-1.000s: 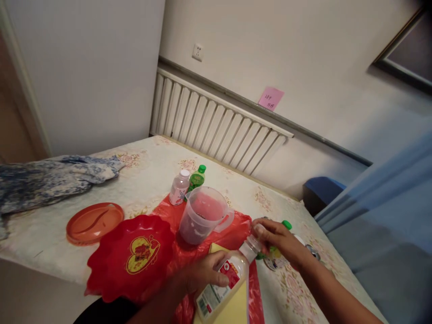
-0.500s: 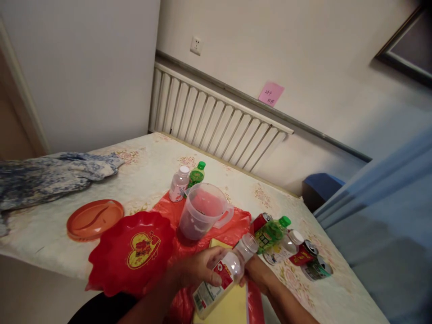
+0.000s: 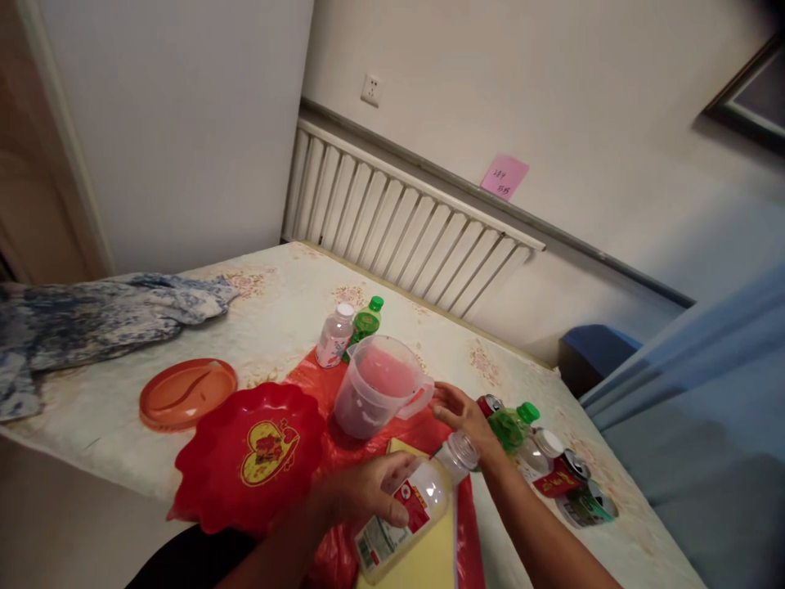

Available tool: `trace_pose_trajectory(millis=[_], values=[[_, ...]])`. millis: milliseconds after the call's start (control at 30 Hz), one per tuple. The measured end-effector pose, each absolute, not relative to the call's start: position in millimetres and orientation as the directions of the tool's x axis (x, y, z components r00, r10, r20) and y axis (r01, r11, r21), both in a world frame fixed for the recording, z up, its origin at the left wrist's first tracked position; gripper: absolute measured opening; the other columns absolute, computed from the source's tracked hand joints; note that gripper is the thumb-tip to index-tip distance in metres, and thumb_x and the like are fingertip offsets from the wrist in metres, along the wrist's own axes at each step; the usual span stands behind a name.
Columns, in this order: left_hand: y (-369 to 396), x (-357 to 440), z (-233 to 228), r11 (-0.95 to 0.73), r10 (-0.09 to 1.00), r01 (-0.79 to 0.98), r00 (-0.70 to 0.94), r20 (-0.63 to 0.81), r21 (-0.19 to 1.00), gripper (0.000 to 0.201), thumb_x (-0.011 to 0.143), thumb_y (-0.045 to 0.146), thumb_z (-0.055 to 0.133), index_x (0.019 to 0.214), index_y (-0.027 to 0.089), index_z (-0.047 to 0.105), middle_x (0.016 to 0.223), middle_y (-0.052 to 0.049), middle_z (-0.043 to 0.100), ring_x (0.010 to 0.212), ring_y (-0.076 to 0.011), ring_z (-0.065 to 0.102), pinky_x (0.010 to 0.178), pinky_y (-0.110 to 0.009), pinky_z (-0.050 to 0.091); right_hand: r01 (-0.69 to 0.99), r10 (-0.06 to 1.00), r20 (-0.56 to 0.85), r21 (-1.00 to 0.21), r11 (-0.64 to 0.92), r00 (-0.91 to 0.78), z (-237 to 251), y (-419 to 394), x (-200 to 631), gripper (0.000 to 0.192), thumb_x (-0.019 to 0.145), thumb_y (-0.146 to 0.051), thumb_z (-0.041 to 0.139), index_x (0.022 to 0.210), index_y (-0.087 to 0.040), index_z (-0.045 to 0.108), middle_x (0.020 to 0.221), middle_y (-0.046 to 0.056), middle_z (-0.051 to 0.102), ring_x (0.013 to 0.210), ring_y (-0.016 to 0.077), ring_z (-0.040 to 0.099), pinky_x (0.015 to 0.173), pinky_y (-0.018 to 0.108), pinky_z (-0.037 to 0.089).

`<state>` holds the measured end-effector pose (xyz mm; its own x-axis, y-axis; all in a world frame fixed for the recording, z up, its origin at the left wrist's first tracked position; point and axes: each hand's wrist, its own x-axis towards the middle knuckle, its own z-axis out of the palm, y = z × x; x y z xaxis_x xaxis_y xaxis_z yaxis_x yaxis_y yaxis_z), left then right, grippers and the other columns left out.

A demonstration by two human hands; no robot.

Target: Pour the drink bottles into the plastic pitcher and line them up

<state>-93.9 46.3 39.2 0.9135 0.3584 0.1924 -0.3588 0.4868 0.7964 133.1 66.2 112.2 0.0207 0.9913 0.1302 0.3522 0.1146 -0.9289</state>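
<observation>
Bare flowered tablecloth (image 3: 288, 298) lies open across the far middle of the table, between a crumpled blue-and-white cloth (image 3: 91, 319) at the far left and two small capped bottles, one pink-labelled (image 3: 334, 337), one green (image 3: 366, 321). Nearer, a flat orange plastic lid (image 3: 187, 393), a scalloped red plastic tray (image 3: 251, 454) and a translucent plastic jug (image 3: 377, 388) crowd the front. At right, fallen bottles and cans (image 3: 552, 466) block the table's edge.
</observation>
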Motion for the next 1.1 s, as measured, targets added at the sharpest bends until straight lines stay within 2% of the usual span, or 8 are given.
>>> trace_pose_trajectory(millis=[100,167,267,433,600,700,867,1100], values=[[47.0,-92.4,35.4,0.501,0.351,-0.362,0.915,0.198,0.786,0.070,0.054,0.021,0.087,0.119,0.021,0.060,0.108,-0.004,0.066,0.111,-0.0265,0.057,0.090,-0.033,0.042,0.171,0.995,0.080,-0.981,0.090,-0.063,116.1,83.8,113.8,0.043,0.060,-0.041,0.082,0.096,-0.022,0.068,0.093,0.005,0.072,0.084,0.0217,0.064,0.082,0.035,0.049],[47.1,-92.4,32.9,0.506,0.352,-0.363,0.915,0.197,0.783,0.069,0.055,0.020,0.087,0.118,0.020,0.060,0.108,-0.004,0.066,0.111,-0.0263,0.057,0.089,-0.032,0.042,0.121,0.992,0.048,-0.991,0.061,-0.113,112.6,89.8,100.1,0.035,0.062,-0.045,0.081,0.083,-0.019,0.069,0.079,0.004,0.070,0.072,0.0192,0.063,0.075,0.033,0.049],[47.5,-93.1,30.4,0.492,0.362,-0.345,0.916,0.172,0.799,0.067,0.054,0.019,0.087,0.116,0.021,0.061,0.110,-0.003,0.065,0.106,-0.0246,0.059,0.085,-0.031,0.043,0.078,0.990,0.037,-0.996,0.047,-0.134,109.3,93.7,83.5,0.035,0.065,-0.051,0.077,0.068,-0.018,0.063,0.060,-0.001,0.060,0.054,0.0134,0.051,0.060,0.028,0.044],[48.9,-94.0,29.2,0.492,0.350,-0.334,0.921,0.169,0.804,0.068,0.051,0.023,0.089,0.114,0.022,0.062,0.110,-0.003,0.064,0.102,-0.0237,0.060,0.083,-0.030,0.044,0.011,0.988,0.068,-0.997,0.070,-0.136,124.2,94.1,66.9,0.040,0.068,-0.051,0.074,0.058,-0.020,0.052,0.052,-0.005,0.047,0.050,0.0108,0.040,0.056,0.026,0.039],[48.8,-95.3,27.0,0.488,0.340,-0.319,0.927,0.159,0.812,0.072,0.050,0.024,0.090,0.115,0.021,0.060,0.104,-0.002,0.063,0.105,-0.0261,0.058,0.088,-0.034,0.044,-0.032,0.987,0.158,-0.987,0.157,-0.029,150.0,90.0,64.9,0.040,0.075,-0.047,0.071,0.058,-0.022,0.045,0.049,-0.009,0.035,0.048,0.0096,0.033,0.060,0.026,0.042],[49.5,-94.7,24.4,0.470,0.331,-0.297,0.932,0.146,0.831,0.073,0.051,0.024,0.090,0.118,0.022,0.059,0.106,-0.002,0.063,0.104,-0.0255,0.059,0.089,-0.035,0.043,-0.038,0.972,0.230,-0.972,0.231,0.041,169.6,86.6,71.5,0.040,0.075,-0.043,0.072,0.057,-0.022,0.043,0.048,-0.010,0.032,0.046,0.0088,0.031,0.057,0.025,0.041],[54.1,-94.2,24.8,0.447,0.377,-0.361,0.906,0.193,0.818,0.075,0.053,0.026,0.089,0.120,0.021,0.058,0.111,-0.004,0.064,0.107,-0.0264,0.059,0.094,-0.038,0.042,0.050,0.921,0.345,-0.938,0.342,0.182,210.7,75.2,88.5,0.043,0.075,-0.041,0.072,0.054,-0.022,0.040,0.046,-0.011,0.031,0.042,0.0069,0.028,0.049,0.023,0.038],[60.0,-103.5,40.6,0.400,0.447,-0.422,0.865,0.229,0.814,0.072,0.057,0.024,0.086,0.122,0.021,0.055,0.121,-0.006,0.063,0.119,-0.0317,0.053,0.097,-0.041,0.040,0.143,0.840,0.425,-0.905,0.400,0.339,263.1,38.8,114.8,0.040,0.075,-0.032,0.074,0.057,-0.021,0.039,0.047,-0.011,0.029,0.042,0.0059,0.026,0.045,0.022,0.034]])
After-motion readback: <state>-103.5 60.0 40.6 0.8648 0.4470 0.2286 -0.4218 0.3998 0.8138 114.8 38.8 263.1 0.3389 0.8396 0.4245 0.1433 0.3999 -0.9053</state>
